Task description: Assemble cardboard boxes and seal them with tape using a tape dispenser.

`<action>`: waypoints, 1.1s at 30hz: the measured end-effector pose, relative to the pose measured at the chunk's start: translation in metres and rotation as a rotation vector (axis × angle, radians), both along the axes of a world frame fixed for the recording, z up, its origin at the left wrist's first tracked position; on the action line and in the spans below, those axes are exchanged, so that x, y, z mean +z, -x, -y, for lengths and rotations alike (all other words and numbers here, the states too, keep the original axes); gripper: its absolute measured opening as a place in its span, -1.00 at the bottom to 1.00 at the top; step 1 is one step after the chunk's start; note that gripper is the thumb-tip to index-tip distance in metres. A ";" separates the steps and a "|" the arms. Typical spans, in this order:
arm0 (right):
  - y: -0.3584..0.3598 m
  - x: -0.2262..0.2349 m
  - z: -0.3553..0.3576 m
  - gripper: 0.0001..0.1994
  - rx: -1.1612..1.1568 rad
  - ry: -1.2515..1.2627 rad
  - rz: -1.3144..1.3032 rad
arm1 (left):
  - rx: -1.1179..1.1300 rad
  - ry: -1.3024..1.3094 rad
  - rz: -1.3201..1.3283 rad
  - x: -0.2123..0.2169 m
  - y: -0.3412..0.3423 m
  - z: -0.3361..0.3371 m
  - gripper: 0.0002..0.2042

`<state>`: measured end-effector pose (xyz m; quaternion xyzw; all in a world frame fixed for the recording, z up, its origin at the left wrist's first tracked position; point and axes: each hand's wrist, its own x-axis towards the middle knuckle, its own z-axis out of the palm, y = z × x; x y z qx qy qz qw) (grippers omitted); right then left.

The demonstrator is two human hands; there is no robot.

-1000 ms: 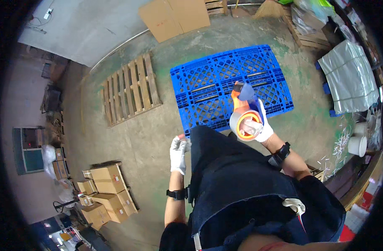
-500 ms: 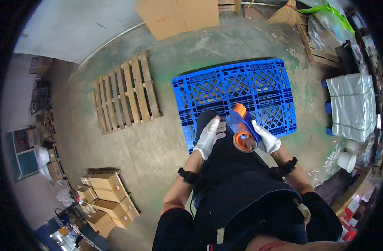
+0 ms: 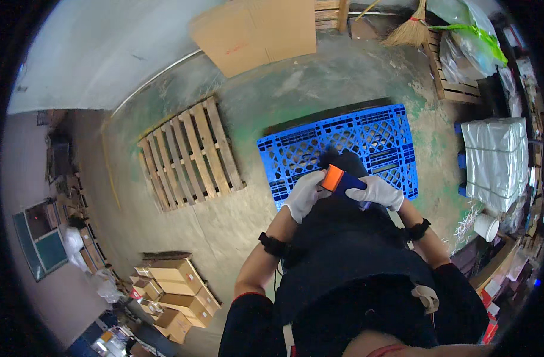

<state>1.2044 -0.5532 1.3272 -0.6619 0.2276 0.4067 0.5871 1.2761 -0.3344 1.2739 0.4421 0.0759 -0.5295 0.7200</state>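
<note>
Both gloved hands are up in front of the chest, over the blue plastic pallet [image 3: 343, 143]. The right hand [image 3: 376, 191] is wrapped around an orange and blue tape dispenser [image 3: 338, 180], and the left hand [image 3: 304, 194] grips its orange end. A wooden pallet [image 3: 188, 156] lies off to the left.

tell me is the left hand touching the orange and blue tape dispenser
Touching. The head view shows the gloved left hand with its fingers against the orange end of the tape dispenser, while the right hand grips its blue part.
</note>
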 end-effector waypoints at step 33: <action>-0.560 -0.173 0.204 -0.76 -0.430 0.008 0.165 | 0.246 -1.166 1.118 -0.188 -0.670 0.108 -0.78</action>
